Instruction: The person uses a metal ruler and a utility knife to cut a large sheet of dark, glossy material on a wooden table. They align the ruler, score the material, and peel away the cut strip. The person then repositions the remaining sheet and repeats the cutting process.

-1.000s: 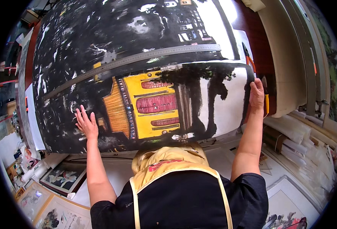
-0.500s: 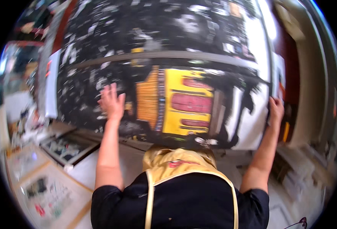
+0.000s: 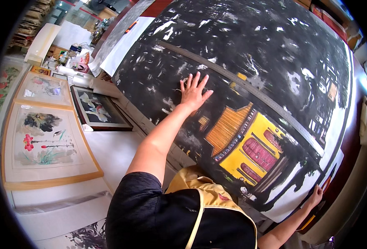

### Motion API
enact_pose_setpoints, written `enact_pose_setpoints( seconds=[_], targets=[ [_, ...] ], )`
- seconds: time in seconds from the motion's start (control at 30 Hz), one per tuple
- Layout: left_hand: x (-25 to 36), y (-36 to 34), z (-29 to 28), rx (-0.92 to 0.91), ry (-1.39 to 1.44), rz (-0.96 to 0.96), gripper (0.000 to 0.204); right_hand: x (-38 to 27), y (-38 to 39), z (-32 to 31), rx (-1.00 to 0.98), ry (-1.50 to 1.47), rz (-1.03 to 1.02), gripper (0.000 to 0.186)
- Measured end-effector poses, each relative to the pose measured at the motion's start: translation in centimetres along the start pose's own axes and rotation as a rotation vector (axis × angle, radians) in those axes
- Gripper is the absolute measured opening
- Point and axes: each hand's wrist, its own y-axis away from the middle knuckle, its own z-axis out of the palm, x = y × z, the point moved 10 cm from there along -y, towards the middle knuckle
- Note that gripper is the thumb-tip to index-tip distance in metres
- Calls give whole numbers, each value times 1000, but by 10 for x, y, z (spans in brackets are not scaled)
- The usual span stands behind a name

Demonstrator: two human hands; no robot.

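Observation:
A large, mostly black painting [image 3: 229,37] with white patches and a yellow, orange and dark-red building form lies in front of me. My left hand [image 3: 193,93] rests on its dark left part, palm down with fingers spread. Across the painting runs a long metal ruler [image 3: 270,103], slanting from upper left to lower right, beyond that hand. My right hand [image 3: 315,196] is at the painting's near right edge, its fingers closed. What they grip is too small to make out.
Framed flower paintings [image 3: 50,143] and a dark-framed flower picture [image 3: 98,108] lie to the left. White sheets stick out beside the painting, one with an orange-and-black tool [image 3: 130,27]. Close to my right hand is a yellow-and-dark tool [image 3: 308,222] on the dark red tabletop [image 3: 345,174].
My view has turned left, so the painting now appears slanted and more framed pictures show. My left hand stays spread over the painting; my right hand stays by its right edge.

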Motion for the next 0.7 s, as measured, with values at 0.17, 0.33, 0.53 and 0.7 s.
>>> enact_pose_setpoints(
  seconds=[0.17,0.33,0.53,0.7],
  targets=[
    [11,-5,3,1,8,11,73,6,-1,-8,50,10,29,32],
    [3,0,4,0,-10,3,73,10,-4,-1,39,23,39,32],
    [0,-1,3,-1,2,4,73,15,0,2,29,-32,35,31],
    [22,-8,-16,151,-132,100,73,-11,27,9,44,-145,185,25]
  ],
)
